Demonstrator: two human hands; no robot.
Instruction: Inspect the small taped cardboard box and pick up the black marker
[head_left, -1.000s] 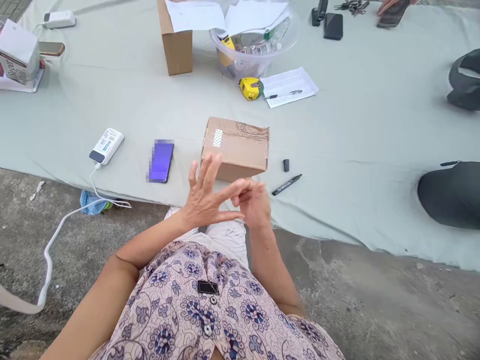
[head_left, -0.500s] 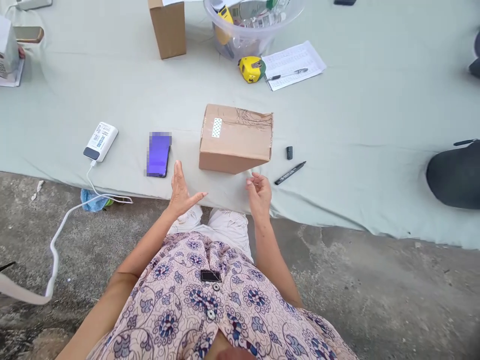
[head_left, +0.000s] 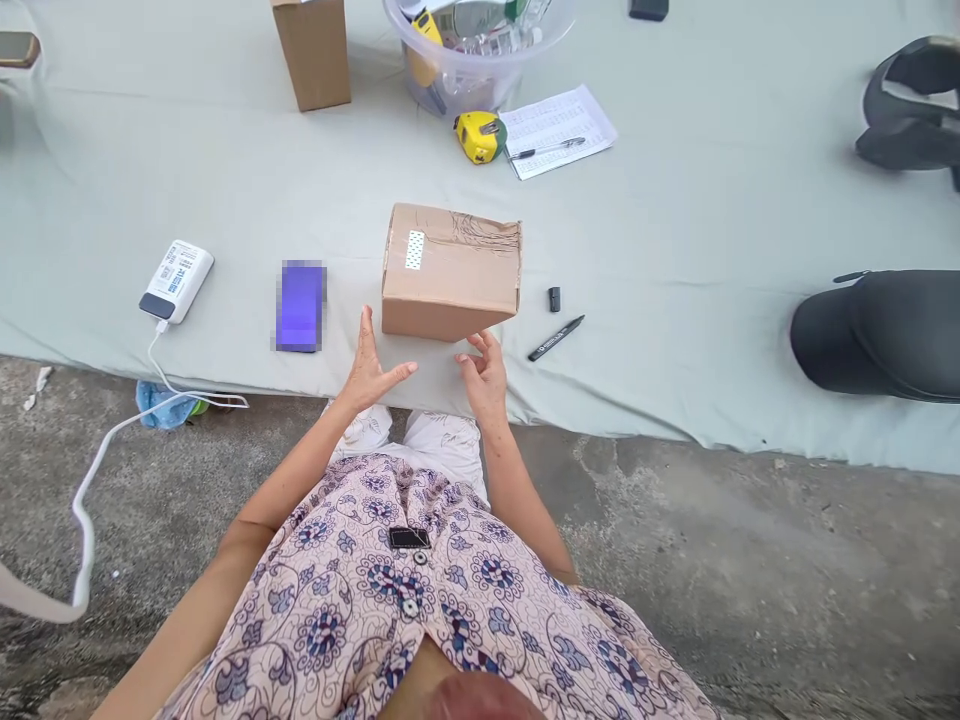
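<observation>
A second ago the left grip (head_left: 367,376) and right grip (head_left: 486,380) met in front of the cardboard box (head_left: 450,268); now they have parted, the left spread just beside its near left corner, the right half curled at its near edge. Neither grasps anything; I cannot tell whether the right touches the box. It stands unheld on the bench (head_left: 697,250), just beyond both grips. A phone (head_left: 300,308) lies left of the left grip, an uncapped marker (head_left: 556,338) right of the right one.

A cloth-covered table (head_left: 697,220) on rough concrete (head_left: 675,540) suggests a makeshift workspace.
</observation>
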